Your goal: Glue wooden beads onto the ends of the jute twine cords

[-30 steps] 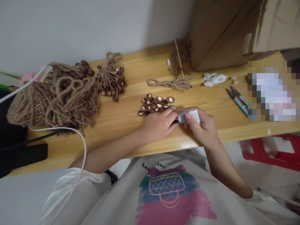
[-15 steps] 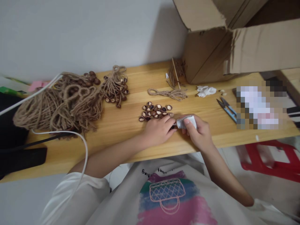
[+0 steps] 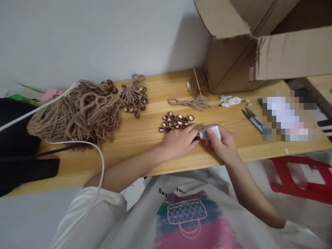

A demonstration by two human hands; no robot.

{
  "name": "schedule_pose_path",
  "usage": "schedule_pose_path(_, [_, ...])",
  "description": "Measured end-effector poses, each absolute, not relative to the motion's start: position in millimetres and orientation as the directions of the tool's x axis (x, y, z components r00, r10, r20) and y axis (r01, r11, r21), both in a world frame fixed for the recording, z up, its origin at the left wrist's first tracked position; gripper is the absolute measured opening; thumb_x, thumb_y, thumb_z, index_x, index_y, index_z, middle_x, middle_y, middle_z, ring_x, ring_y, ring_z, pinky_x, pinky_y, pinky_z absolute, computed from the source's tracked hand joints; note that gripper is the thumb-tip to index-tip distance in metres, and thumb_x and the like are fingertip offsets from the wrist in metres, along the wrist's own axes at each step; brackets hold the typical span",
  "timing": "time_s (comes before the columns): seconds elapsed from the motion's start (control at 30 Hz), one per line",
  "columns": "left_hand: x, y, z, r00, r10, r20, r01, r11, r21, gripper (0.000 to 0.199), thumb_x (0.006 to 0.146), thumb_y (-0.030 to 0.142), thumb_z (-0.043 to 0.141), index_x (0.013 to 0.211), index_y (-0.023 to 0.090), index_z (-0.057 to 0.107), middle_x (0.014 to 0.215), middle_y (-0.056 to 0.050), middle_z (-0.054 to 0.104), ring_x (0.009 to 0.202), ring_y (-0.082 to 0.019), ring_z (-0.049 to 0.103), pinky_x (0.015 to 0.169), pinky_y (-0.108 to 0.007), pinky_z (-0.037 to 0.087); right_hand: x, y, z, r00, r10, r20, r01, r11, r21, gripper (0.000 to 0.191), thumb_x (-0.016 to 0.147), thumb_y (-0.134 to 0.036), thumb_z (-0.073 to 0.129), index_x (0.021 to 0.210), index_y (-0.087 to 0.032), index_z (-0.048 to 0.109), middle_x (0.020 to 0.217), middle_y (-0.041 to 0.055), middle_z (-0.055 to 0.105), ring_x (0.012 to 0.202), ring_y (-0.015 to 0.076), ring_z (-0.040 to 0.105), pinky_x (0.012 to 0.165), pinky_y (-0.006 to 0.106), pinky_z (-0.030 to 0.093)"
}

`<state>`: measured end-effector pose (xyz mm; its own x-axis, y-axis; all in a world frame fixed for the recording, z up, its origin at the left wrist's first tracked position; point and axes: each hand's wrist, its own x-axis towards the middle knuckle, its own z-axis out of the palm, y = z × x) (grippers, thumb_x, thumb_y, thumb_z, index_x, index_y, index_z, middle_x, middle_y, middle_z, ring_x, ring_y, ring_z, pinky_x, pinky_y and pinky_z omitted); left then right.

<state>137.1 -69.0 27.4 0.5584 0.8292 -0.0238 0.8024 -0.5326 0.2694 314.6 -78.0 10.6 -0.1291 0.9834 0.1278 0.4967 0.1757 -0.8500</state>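
My right hand is wrapped round a squeezed white and silver tube, the thumb pressing on its flat side. The tube's narrow tip points left, towards the fingers of my left hand. Those fingers are pinched together, low over the table, at the tip; a small dark thing shows beneath them, too covered to name. Just beyond my left hand lies a cluster of halved brown nut shells, some with pale insides and some dark. Part of the cluster is hidden by the knuckles.
Jute cords with brown nuts are heaped at left, beside a smaller corded bunch. A looped jute cord, crumpled white tissue and blue-handled snips lie beyond. A cardboard box stands at back right. A white cable crosses my left arm.
The camera has turned slightly, so most table items sit a little further right in view. My hands keep nearly the same pose, the tube still at my left fingers.
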Motion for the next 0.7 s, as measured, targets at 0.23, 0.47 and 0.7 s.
schedule_pose_path(0.23, [136.6, -69.1, 23.2, 0.562, 0.827, 0.019, 0.798, -0.548, 0.253, 0.028, 0.092, 0.041, 0.042, 0.105, 0.02, 0.055, 0.105, -0.006, 0.064, 0.079, -0.02, 0.065, 0.054, -0.027, 0.043, 313.9, -77.7, 9.8, -0.128, 0.979, 0.16, 0.497, 0.204, -0.843, 0.034, 0.09, -0.043, 0.047, 0.07, -0.017, 0.056, 0.053, -0.0017, 0.054, 0.052, 0.0108, 0.05, 0.053, 0.024, 0.039])
schedule_pose_path(0.47, [136.9, -69.8, 22.9, 0.565, 0.825, 0.034, 0.797, -0.555, 0.237, 0.028, 0.091, 0.041, 0.043, 0.105, 0.019, 0.055, 0.105, -0.006, 0.064, 0.08, -0.02, 0.066, 0.053, -0.027, 0.042, 313.5, -77.7, 11.0, -0.132, 0.978, 0.161, 0.497, 0.206, -0.843, 0.035, 0.09, -0.043, 0.047, 0.068, -0.018, 0.055, 0.054, -0.0015, 0.054, 0.051, 0.0108, 0.049, 0.053, 0.024, 0.038])
schedule_pose_path(0.7, [137.2, -70.0, 23.9, 0.561, 0.828, 0.029, 0.802, -0.552, 0.229, 0.029, 0.092, 0.041, 0.041, 0.106, 0.02, 0.055, 0.108, -0.005, 0.063, 0.081, -0.021, 0.066, 0.055, -0.029, 0.044, 313.0, -76.6, 9.3, -0.142, 0.974, 0.174, 0.508, 0.223, -0.832, 0.037, 0.09, -0.043, 0.047, 0.063, -0.018, 0.053, 0.053, -0.0016, 0.053, 0.05, 0.0104, 0.048, 0.054, 0.024, 0.038])
